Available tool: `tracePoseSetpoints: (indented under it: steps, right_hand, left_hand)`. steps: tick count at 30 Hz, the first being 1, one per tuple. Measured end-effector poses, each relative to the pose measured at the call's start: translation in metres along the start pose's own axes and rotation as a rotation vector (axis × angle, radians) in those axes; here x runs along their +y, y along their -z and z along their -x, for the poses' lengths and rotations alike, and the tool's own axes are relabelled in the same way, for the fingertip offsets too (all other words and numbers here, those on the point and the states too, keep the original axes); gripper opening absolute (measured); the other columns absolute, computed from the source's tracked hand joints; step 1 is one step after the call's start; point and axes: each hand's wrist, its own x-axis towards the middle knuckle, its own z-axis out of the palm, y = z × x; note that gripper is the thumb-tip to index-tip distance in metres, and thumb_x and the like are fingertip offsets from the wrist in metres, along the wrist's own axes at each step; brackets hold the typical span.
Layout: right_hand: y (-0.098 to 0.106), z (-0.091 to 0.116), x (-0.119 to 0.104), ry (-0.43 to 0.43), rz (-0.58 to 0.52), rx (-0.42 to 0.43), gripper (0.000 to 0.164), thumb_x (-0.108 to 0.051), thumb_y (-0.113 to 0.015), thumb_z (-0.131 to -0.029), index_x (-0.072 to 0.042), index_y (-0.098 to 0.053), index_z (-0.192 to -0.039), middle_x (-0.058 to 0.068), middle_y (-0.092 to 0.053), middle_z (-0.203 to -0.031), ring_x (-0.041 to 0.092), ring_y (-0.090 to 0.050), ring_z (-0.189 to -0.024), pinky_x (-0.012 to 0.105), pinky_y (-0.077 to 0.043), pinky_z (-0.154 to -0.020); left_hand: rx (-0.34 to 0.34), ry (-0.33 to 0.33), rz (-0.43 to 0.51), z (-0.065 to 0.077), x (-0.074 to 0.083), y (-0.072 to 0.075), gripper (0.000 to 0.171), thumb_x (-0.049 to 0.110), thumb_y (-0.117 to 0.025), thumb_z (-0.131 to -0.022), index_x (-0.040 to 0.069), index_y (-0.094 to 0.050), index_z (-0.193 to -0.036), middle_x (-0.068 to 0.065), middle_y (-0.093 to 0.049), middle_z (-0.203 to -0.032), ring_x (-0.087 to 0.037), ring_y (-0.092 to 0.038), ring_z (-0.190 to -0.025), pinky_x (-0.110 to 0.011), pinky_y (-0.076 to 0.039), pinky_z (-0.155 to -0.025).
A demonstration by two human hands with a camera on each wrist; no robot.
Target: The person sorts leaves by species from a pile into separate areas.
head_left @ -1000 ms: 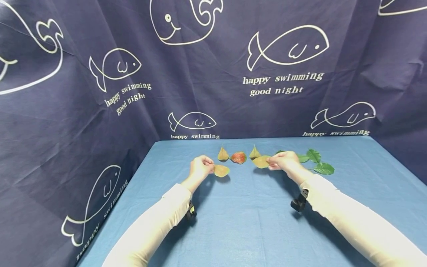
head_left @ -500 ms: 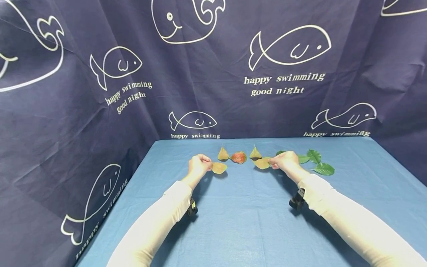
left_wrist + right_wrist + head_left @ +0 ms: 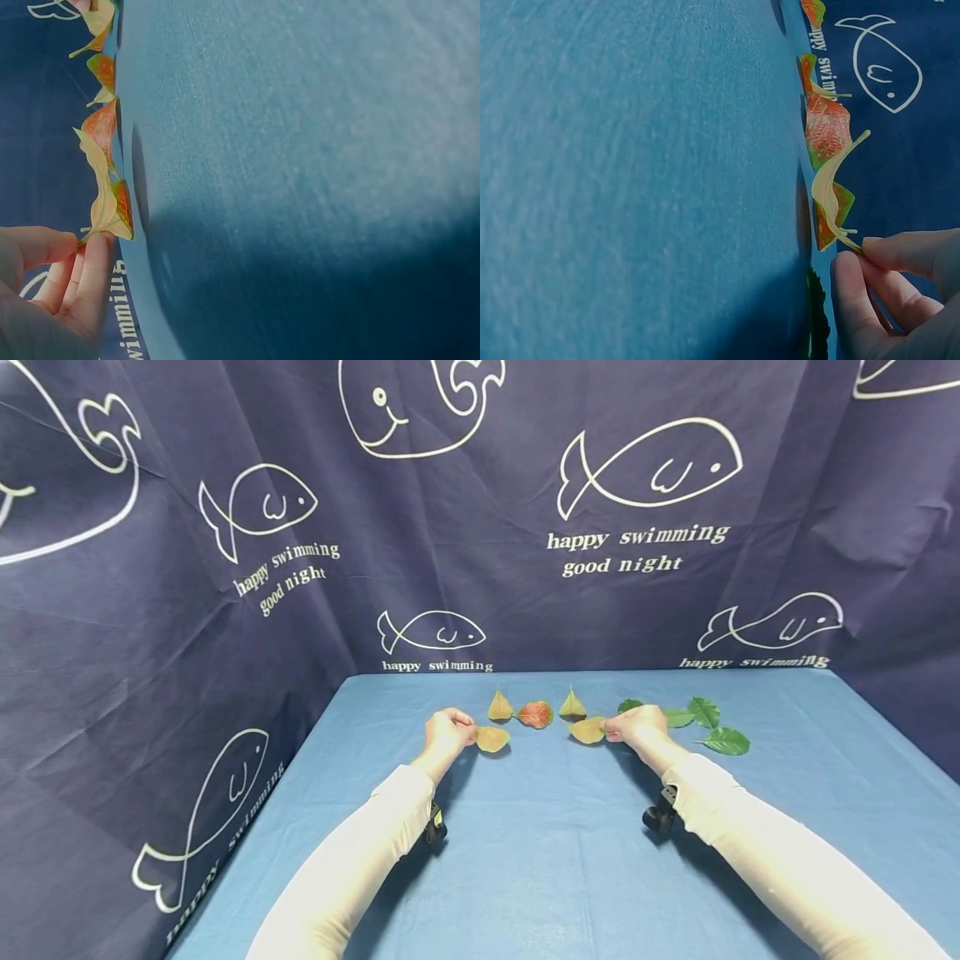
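In the head view my left hand (image 3: pixel 448 732) pinches a yellow leaf (image 3: pixel 492 739) between thumb and fingertips. The left wrist view shows this curled leaf (image 3: pixel 97 172) held by its stem end, above the cloth. My right hand (image 3: pixel 639 728) pinches another yellow leaf (image 3: pixel 587 730), also raised, with its stem (image 3: pixel 847 241) between the fingertips in the right wrist view. Behind them on the cloth lie a yellowish leaf (image 3: pixel 500 706), a red leaf (image 3: pixel 536 715) with a green edge, and a second yellowish leaf (image 3: pixel 572 704).
Several green leaves lie right of my right hand, among them a toothed leaf (image 3: pixel 727 741) and one (image 3: pixel 705 712) farther back. Part of another green leaf (image 3: pixel 629 703) shows behind that hand. A blue cloth (image 3: pixel 517 860) covers the table; a dark printed curtain (image 3: pixel 525 593) hangs behind and at the left.
The leaf in my left hand has shifted slightly left. The one in my right hand has come a little nearer me, opening a small gap from the yellowish leaf behind it. Both stay pinched.
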Motion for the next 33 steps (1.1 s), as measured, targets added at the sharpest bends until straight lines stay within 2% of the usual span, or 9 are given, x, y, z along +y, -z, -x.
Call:
tracePoseSetpoints:
  steps: [5,9,13,17,23,33]
  right_hand:
    - [-0.005,0.001,-0.001,0.005,-0.008,0.009,0.030,-0.009,-0.072,-0.083,0.010,-0.070,-0.106,0.017,-0.074,-0.090,0.018,-0.074,-0.073,0.042,-0.051,-0.097]
    - [-0.008,0.001,-0.001,-0.006,-0.005,0.007,0.030,-0.010,-0.072,-0.083,0.010,-0.070,-0.105,0.019,-0.073,-0.092,0.018,-0.074,-0.073,0.043,-0.050,-0.099]
    - [-0.010,0.000,-0.001,-0.013,0.000,0.018,0.029,-0.010,-0.071,-0.085,0.010,-0.070,-0.106,0.021,-0.072,-0.096,0.019,-0.074,-0.074,0.043,-0.049,-0.101]
    - [-0.013,-0.001,-0.001,-0.031,0.008,0.041,0.030,-0.011,-0.072,-0.084,0.009,-0.070,-0.106,0.021,-0.072,-0.095,0.021,-0.074,-0.075,0.044,-0.048,-0.102]
    - [-0.019,-0.002,-0.001,-0.050,0.010,0.056,0.030,-0.010,-0.072,-0.084,0.009,-0.070,-0.107,0.020,-0.072,-0.098,0.021,-0.074,-0.075,0.044,-0.051,-0.098]
    - [-0.022,-0.002,-0.002,-0.063,0.066,0.102,0.031,-0.012,-0.072,-0.083,0.010,-0.071,-0.105,0.017,-0.073,-0.083,0.016,-0.073,-0.065,0.041,-0.051,-0.099]
  left_hand:
    - [0.009,0.019,0.015,-0.001,0.003,-0.001,0.005,-0.007,-0.068,-0.075,-0.003,-0.067,-0.077,-0.013,-0.069,-0.071,-0.028,-0.072,-0.066,-0.033,-0.062,-0.065]
    - [0.012,0.040,0.037,-0.002,0.003,-0.002,0.005,-0.008,-0.067,-0.075,-0.003,-0.068,-0.078,-0.015,-0.070,-0.073,-0.033,-0.073,-0.075,-0.035,-0.062,-0.068]
    - [0.011,0.054,0.048,-0.005,0.001,-0.005,0.006,-0.008,-0.068,-0.075,-0.004,-0.068,-0.079,-0.015,-0.071,-0.075,-0.031,-0.073,-0.074,-0.034,-0.062,-0.068]
    - [0.025,0.054,0.015,-0.008,-0.001,-0.006,0.005,-0.006,-0.069,-0.075,-0.001,-0.068,-0.077,-0.016,-0.072,-0.077,-0.024,-0.072,-0.067,-0.030,-0.061,-0.064]
    - [0.039,0.068,0.006,-0.011,-0.003,-0.006,0.006,-0.006,-0.070,-0.075,-0.001,-0.067,-0.073,-0.018,-0.072,-0.078,-0.018,-0.070,-0.060,-0.031,-0.062,-0.064]
    - [0.041,0.085,0.003,-0.015,-0.005,-0.009,0.005,-0.006,-0.070,-0.075,-0.001,-0.068,-0.074,-0.018,-0.073,-0.081,-0.018,-0.070,-0.061,-0.028,-0.061,-0.062]
